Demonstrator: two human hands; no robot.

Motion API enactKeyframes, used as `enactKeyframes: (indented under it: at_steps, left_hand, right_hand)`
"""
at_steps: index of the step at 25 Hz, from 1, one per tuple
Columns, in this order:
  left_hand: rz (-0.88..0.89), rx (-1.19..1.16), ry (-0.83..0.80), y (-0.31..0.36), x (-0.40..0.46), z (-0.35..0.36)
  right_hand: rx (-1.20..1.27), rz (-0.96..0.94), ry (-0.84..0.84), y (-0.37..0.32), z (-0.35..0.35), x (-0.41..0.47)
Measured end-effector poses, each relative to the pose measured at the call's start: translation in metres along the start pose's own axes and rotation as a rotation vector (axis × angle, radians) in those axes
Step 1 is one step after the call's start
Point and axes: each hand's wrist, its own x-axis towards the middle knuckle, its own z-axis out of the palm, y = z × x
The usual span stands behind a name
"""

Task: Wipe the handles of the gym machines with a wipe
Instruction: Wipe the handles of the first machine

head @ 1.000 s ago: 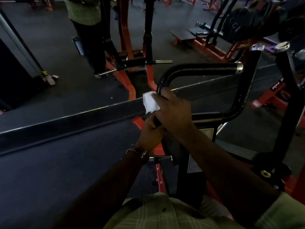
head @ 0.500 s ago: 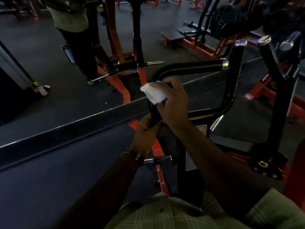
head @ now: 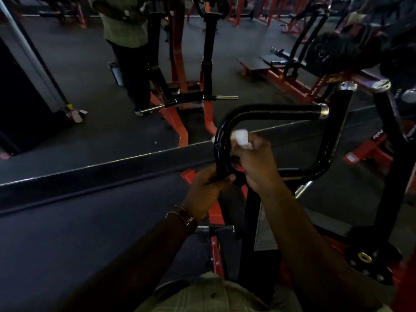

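A black curved handle bar [head: 274, 112] with a chrome end cap rises in front of me on a red and black gym machine. My left hand [head: 207, 190] grips the lower bend of this handle. My right hand [head: 256, 163] holds a white wipe [head: 242, 137] pinched in its fingers, just inside the handle's curve beside the left upright part. A second black handle [head: 337, 129] with a chrome cap stands upright to the right. Motion blurs the right hand and wipe.
Another person [head: 126, 41] stands at the back left beside a red and black machine [head: 180, 64]. Benches and weight plates [head: 326, 50] fill the back right. A raised floor edge [head: 90, 176] runs across the left. A black post [head: 387, 154] stands on the right.
My right hand with the wipe has slid from the left outer side of the handle's bend over to its inner side. My left hand keeps its grip lower down.
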Motion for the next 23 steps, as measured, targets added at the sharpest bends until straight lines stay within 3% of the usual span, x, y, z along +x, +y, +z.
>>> enactKeyframes:
  at_steps: [2,4,7,9,12,15,20,23]
  left_hand:
    - [-0.052,-0.063,0.02,0.0,0.002,0.0]
    - [-0.079,-0.163,0.01,0.009,0.005,0.006]
    - [-0.089,-0.311,0.009,0.021,0.014,0.011]
    - [-0.111,-0.339,0.01,0.022,0.02,0.01]
    - [-0.086,-0.301,-0.016,0.014,0.023,0.006]
    - [-0.024,-0.272,-0.043,0.013,0.025,0.007]
    - [-0.021,-0.272,-0.042,0.005,0.019,0.0]
    - [-0.009,-0.27,-0.077,0.007,0.015,0.002]
  right_hand:
    - [-0.122,-0.02,-0.084,-0.004,-0.01,0.002]
    - [-0.14,-0.103,0.059,-0.014,-0.008,0.012]
    - [-0.259,-0.448,0.25,-0.005,0.004,0.003]
    - [-0.527,-0.693,0.257,0.019,0.008,-0.018]
    - [-0.759,-0.895,0.229,0.019,0.005,-0.014]
    - [-0.913,-0.971,0.351,-0.003,0.005,0.008]
    - [-1.332,-1.013,0.145,0.019,0.014,-0.015]
    - [-1.372,-0.989,0.225,-0.006,0.02,-0.002]
